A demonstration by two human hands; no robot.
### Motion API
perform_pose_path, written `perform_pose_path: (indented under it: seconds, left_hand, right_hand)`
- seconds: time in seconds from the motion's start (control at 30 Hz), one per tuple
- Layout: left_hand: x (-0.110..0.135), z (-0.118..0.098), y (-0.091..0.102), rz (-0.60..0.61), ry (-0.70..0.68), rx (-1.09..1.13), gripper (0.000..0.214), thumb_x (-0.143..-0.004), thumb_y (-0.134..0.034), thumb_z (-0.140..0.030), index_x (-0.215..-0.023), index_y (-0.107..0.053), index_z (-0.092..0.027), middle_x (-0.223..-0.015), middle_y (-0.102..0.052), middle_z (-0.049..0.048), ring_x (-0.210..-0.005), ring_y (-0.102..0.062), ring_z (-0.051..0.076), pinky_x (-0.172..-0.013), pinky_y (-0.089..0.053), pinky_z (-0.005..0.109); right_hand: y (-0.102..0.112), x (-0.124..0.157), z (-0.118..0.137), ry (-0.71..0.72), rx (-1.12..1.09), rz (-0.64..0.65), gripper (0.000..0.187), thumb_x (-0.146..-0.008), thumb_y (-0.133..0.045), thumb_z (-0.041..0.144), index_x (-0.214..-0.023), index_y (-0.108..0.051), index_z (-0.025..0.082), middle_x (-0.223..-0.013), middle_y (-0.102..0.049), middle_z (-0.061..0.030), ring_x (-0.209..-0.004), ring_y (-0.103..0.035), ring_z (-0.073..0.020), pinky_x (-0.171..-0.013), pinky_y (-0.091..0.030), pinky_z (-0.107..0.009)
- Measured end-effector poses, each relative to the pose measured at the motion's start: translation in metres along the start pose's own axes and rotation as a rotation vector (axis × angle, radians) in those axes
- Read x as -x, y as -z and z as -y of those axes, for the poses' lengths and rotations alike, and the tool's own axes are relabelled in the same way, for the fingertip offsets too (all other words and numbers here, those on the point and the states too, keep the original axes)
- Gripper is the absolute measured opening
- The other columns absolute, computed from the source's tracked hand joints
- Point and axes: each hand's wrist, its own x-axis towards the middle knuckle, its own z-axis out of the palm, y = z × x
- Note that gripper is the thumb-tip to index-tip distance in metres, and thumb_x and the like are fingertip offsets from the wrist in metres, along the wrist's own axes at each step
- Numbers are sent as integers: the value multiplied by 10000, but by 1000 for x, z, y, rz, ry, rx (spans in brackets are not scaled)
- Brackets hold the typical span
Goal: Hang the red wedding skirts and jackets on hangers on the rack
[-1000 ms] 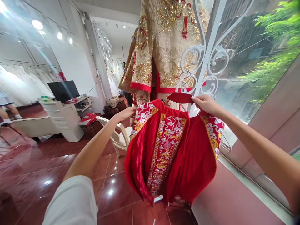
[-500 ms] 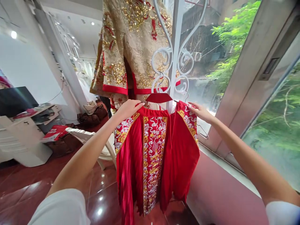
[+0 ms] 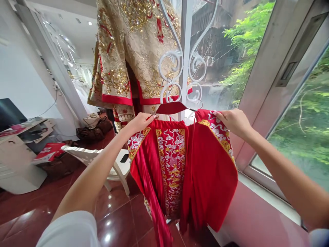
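A red pleated skirt [image 3: 171, 164] with silver and gold embroidery hangs in front of me from a dark red hanger [image 3: 171, 108]. The hanger's hook reaches up to a white scrolled metal rack [image 3: 185, 51]. My left hand [image 3: 142, 121] is closed on the left end of the waistband, close to the hanger's left arm. At the other end my right hand [image 3: 235, 121] pinches the waistband, drawing that side outward. Behind the skirt hangs a gold-beaded cream jacket [image 3: 151, 68] with red trim.
To the left stands a white chair [image 3: 88, 157] with a dark phone [image 3: 124, 158] on its seat. Farther left are a white desk [image 3: 20, 161], a red box [image 3: 48, 152] and brown bags [image 3: 95, 128]. A window frame [image 3: 267, 85] and sill line the right.
My right hand has pulled its end of the waistband outward to the right, spreading that side of the skirt. My left hand keeps its grip. The view has turned slightly right.
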Motion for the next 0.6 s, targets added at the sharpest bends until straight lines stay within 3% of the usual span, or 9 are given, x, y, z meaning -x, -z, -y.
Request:
perform_pose_path:
  seconds: [0.1,0.2,0.3,0.43,0.6]
  left_hand:
    - [-1,1,-1,-10,4,-7,385,-823,-356,-395,-514,-258,-187,-489,-238,-49,-473,-232,72,-483,-194,254]
    - [-3,3,-3,-13,-1,-12,388,-824,-351,-397,-514,-247,-189,-496,-235,-46,-472,-227,72,-478,-186,256]
    - [-4,5,-5,-21,-8,-14,392,-824,-353,-393,-508,-242,-189,-488,-237,-45,-470,-217,73,-477,-182,259]
    - [-2,3,-7,-32,37,-28,400,-822,-369,-399,-497,-286,-182,-465,-287,-39,-465,-242,79,-481,-188,262]
    - [0,-1,-10,-39,88,-76,423,-834,-355,-436,-499,-310,-181,-455,-309,-35,-453,-260,82,-490,-199,261]
  right_hand:
    - [12,6,3,-47,73,-29,553,-830,-312,585,-469,-439,184,-438,-405,-29,-457,-365,-125,-471,-230,-270]
    - [21,8,0,-74,-122,26,563,-766,-410,633,-442,-460,176,-429,-391,-11,-462,-388,-120,-453,-251,-256]
    - [26,8,-1,-168,-351,13,488,-669,-553,625,-509,-582,165,-465,-482,-8,-487,-450,-139,-437,-293,-250]
    - [28,14,4,-323,-590,-64,368,-631,-654,534,-635,-682,167,-566,-610,-30,-510,-519,-158,-445,-371,-267]
    - [26,28,18,-385,-663,-232,303,-614,-710,474,-586,-650,178,-536,-590,-24,-499,-536,-162,-406,-357,-255]
